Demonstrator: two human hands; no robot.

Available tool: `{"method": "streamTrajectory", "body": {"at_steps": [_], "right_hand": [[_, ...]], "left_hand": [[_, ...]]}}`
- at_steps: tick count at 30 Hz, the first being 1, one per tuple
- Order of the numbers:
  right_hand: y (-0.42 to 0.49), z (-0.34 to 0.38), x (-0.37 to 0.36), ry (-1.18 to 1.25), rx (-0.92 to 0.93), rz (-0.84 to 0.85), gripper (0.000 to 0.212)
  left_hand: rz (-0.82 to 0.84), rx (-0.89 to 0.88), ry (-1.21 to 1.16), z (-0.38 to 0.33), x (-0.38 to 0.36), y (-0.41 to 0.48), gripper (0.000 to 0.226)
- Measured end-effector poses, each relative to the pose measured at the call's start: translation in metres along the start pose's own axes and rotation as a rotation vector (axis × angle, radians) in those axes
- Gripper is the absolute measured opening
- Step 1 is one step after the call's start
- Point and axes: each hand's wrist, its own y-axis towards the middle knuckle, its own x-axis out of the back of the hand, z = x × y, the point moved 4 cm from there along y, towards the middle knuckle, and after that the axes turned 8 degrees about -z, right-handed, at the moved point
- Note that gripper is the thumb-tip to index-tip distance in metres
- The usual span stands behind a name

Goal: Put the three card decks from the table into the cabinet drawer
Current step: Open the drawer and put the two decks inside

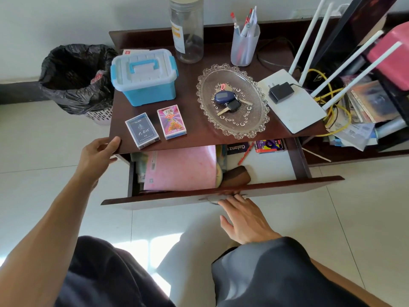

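**Two decks on the tabletop, a third in the open drawer**

Lying flat near the front edge of the table (199, 134), left of frame centre: a dark blue card deck (142, 130) and, just beside it on the right, a pink card deck (171, 121), close but apart. Further right and lower, tucked at the back of the pulled-out drawer (221, 191): a purple-and-red card deck (270, 145), partly hidden under the tabletop edge.

Inside the drawer as well: a pink folder (181, 168) on the left, a brown case (236, 176) at the middle, a red pen (244, 154) slanted near the back.

At centre left, left hand (97, 155) gripping the table's front left corner, thumb on top, fingers curled beneath, holding nothing else. At lower centre, right hand (245, 218) spread wide and empty, fingertips touching the drawer front by its metal handle.

Behind the decks: a blue storage box (145, 77) with a white lid. To its right, a glass dish (261, 120) holding keys (229, 100). Further back, a clear jar (187, 29) and a pen cup (244, 46). At right, a white router (294, 111). At upper left, on the floor, a bin with a black bag (77, 78).
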Motion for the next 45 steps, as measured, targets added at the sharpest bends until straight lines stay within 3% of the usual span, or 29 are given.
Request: {"method": "streamTrajectory", "body": {"at_steps": [8, 14, 16, 18, 20, 23, 25, 27, 30, 32, 34, 36, 40, 42, 45], "right_hand": [[-0.040, 0.018, -0.003, 0.008, -0.016, -0.031, 0.032], [-0.046, 0.024, -0.002, -0.002, 0.027, -0.096, 0.042], [-0.043, 0.022, -0.003, 0.012, 0.016, 0.012, 0.046], [-0.042, 0.010, -0.002, 0.099, -0.041, 0.271, 0.053], [-0.045, -0.005, 0.012, 0.378, -0.218, 0.496, 0.053], [-0.043, -0.022, 0.047, 0.824, -0.456, 0.604, 0.039], [-0.035, -0.024, 0.071, 0.964, -0.427, 0.673, 0.040], [-0.015, -0.022, 0.096, 0.988, -0.330, 0.623, 0.039], [0.037, -0.013, 0.123, 0.911, -0.242, 0.361, 0.031], [0.078, -0.001, 0.135, 0.770, -0.140, 0.183, 0.028], [0.121, 0.016, 0.141, 0.603, 0.005, 0.065, 0.033], [0.161, 0.034, 0.142, 0.435, 0.120, 0.009, 0.043], [0.224, 0.055, 0.132, 0.182, 0.226, 0.020, 0.073], [0.246, 0.055, 0.124, 0.149, 0.218, 0.101, 0.087], [0.266, 0.052, 0.109, 0.040, 0.224, 0.257, 0.098]], "left_hand": [[-0.011, 0.006, -0.008, 0.004, 0.000, 0.003, 0.060], [-0.025, 0.025, -0.024, 0.006, 0.001, 0.003, 0.062], [-0.020, 0.032, -0.028, 0.006, 0.001, 0.002, 0.063], [-0.013, 0.040, -0.029, 0.007, 0.001, 0.003, 0.065], [-0.010, 0.040, -0.022, 0.006, 0.002, 0.003, 0.066], [-0.018, 0.037, 0.004, 0.005, 0.004, 0.003, 0.064], [-0.028, 0.039, 0.041, 0.003, 0.004, 0.001, 0.063], [-0.058, 0.009, 0.137, -0.005, 0.004, -0.002, 0.057], [-0.239, -0.158, 0.370, -0.031, 0.005, -0.011, 0.051], [-0.331, -0.300, 0.395, -0.053, 0.003, -0.021, 0.053], [-0.260, -0.432, 0.445, -0.069, -0.006, -0.030, 0.059], [-0.079, -0.503, 0.590, -0.077, -0.020, -0.032, 0.075], [0.146, -0.390, 0.694, -0.079, -0.034, -0.020, 0.099], [0.220, -0.337, 0.694, -0.073, -0.038, -0.015, 0.102], [0.227, -0.395, 0.771, -0.067, -0.039, -0.010, 0.102]]}}
